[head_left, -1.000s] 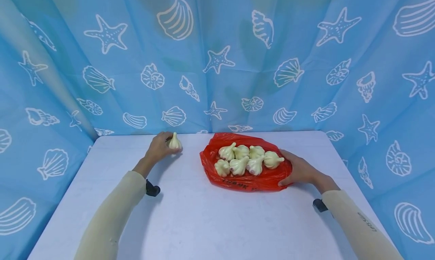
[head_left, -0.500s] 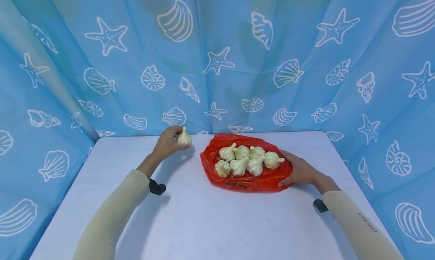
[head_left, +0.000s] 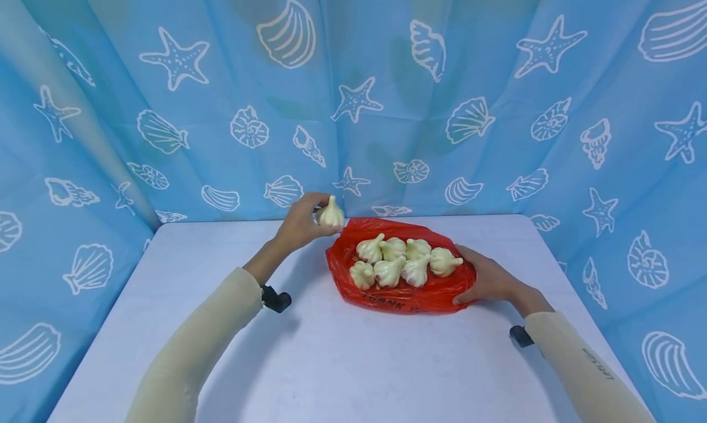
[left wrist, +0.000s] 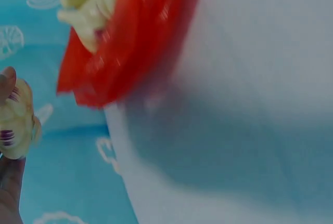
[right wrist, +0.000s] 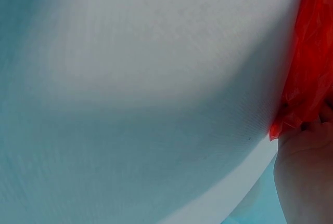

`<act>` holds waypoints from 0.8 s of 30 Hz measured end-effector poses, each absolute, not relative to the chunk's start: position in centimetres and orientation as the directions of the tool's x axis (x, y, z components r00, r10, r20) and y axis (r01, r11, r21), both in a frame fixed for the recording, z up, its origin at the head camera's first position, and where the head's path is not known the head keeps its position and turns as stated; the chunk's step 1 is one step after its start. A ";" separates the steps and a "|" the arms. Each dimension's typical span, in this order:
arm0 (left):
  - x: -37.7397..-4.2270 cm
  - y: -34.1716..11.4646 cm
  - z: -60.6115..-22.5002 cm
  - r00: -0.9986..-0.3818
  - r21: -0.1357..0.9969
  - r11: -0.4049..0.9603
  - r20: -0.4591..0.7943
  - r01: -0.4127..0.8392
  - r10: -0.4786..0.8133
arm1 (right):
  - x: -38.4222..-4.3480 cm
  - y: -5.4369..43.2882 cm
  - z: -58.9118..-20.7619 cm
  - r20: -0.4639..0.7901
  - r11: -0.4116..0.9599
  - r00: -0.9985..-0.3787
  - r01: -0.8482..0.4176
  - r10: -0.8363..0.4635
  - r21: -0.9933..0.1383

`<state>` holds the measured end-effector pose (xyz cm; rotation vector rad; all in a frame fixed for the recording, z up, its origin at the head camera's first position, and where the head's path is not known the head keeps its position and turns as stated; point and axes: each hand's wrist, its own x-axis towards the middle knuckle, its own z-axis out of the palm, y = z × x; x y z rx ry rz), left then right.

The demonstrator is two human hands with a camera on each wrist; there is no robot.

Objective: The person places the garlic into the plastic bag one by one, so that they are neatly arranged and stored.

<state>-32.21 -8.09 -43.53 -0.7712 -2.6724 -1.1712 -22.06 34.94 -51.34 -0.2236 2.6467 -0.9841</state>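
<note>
My left hand (head_left: pixel 302 222) pinches a pale garlic bulb (head_left: pixel 331 214) between thumb and fingers, stem up, above the table by the left end of a red plastic bag (head_left: pixel 347 288). In the left wrist view the same garlic bulb (left wrist: pixel 16 122) shows purple streaks, and only part of the hand is visible. Several garlic bulbs (head_left: pixel 388 272) lie in two rows inside the bag, whose mouth is spread wide. At the bag's right end, my right hand (head_left: pixel 486 277) grips its edge; the right wrist view shows the fingers (right wrist: pixel 327 112) curled at the red plastic (right wrist: pixel 315 52).
The bag lies near the back edge of a white-covered table (head_left: pixel 353 368). A blue curtain (head_left: pixel 364 147) printed with shells and starfish hangs behind and at both sides. Each wrist wears a small black camera (head_left: pixel 276 299).
My left hand has lifted the garlic bulb off the table and carried it right, up to the bag's left end. My right hand and the bag have stayed in place.
</note>
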 end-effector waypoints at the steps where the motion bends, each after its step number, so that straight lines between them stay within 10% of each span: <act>1: -32.1 -7.6 -43.3 -0.854 0.650 0.562 0.312 0.511 0.416 | -22.1 34.9 -51.4 -0.231 0.751 -0.940 -0.039 -0.251 -0.659; 24: -29.2 2.7 -42.7 -0.705 0.655 0.369 0.369 0.659 0.606 | -22.3 35.1 -51.5 -0.234 0.768 -0.940 -0.044 -0.248 -0.639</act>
